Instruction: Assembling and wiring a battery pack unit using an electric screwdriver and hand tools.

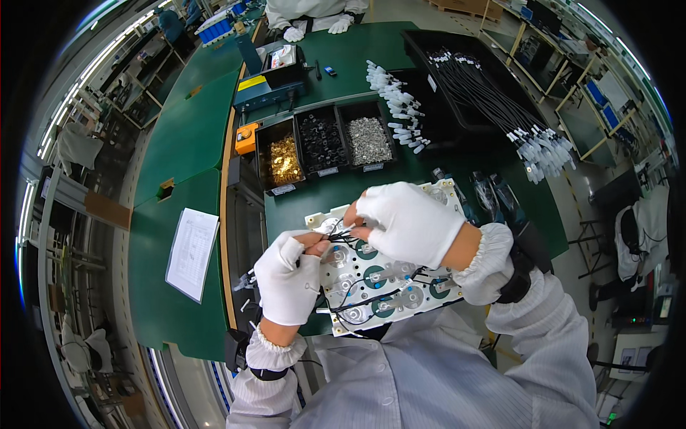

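**Both hands at a cluster of thin wires over the white plate**

The black wires (344,237) sit at the centre of the frame, gathered above the upper-left part of a white plate (314,221) that carries clear round fittings. The left hand (291,277), in a white glove with bare fingertips, has its thumb and forefinger pinched together on the wires. The right hand (411,223), gloved likewise, reaches in from the right, its thumb and fingertips slightly apart at the same cluster; whether it grips a strand cannot be told.

The step in hand looks like sorting or guiding individual wires. The next move seems to call for a steady left pinch and a light right touch, so that one strand can be singled out without tugging the others.

Outward, on the green worktop (350,53), gold parts (284,161), black parts (323,139) and silver parts (369,141) fill bins above the plate, and black cables (479,79) with white ends lie at the upper right.

The right hand and its wrist cover the plate's upper middle. The wire ends are lost among the fingers, and the small parts are too fine to identify. A co-worker (314,8) is cut off by the upper edge.
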`<state>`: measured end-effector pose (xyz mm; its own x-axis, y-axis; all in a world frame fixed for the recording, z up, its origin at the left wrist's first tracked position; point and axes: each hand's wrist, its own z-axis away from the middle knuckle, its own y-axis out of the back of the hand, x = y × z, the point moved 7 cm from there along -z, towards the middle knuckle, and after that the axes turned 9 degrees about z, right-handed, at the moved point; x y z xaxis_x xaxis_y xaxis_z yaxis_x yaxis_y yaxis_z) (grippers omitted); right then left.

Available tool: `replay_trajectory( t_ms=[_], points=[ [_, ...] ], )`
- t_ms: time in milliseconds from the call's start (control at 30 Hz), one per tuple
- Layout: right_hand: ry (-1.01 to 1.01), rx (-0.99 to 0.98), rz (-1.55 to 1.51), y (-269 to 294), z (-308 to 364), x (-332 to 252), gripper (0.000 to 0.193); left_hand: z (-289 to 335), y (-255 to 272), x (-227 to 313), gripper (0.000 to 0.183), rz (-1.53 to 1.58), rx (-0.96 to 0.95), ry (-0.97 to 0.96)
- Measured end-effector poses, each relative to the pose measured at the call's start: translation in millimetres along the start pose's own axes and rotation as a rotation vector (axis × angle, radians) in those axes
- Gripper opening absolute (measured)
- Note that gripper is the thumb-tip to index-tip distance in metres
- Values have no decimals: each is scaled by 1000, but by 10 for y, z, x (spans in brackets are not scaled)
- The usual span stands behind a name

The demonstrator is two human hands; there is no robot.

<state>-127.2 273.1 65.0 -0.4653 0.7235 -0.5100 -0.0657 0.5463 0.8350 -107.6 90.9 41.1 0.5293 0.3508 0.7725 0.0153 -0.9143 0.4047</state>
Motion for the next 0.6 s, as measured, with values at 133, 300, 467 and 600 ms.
replay_trajectory(
  t_ms=[133,300,467,600],
  points=[
    [38,24,-100,-88,-14,51,13,27,15,-118,3,32,32,192],
    [47,96,-164,-118,-89,41,13,5,5,-146,3,25,-50,193],
    [-114,-17,-240,-217,-127,152,10,-65,-19,-129,4,47,-162,150],
    [-142,-18,-243,-248,-157,94,9,-78,7,-274,7,145,-191,244]
  ],
)
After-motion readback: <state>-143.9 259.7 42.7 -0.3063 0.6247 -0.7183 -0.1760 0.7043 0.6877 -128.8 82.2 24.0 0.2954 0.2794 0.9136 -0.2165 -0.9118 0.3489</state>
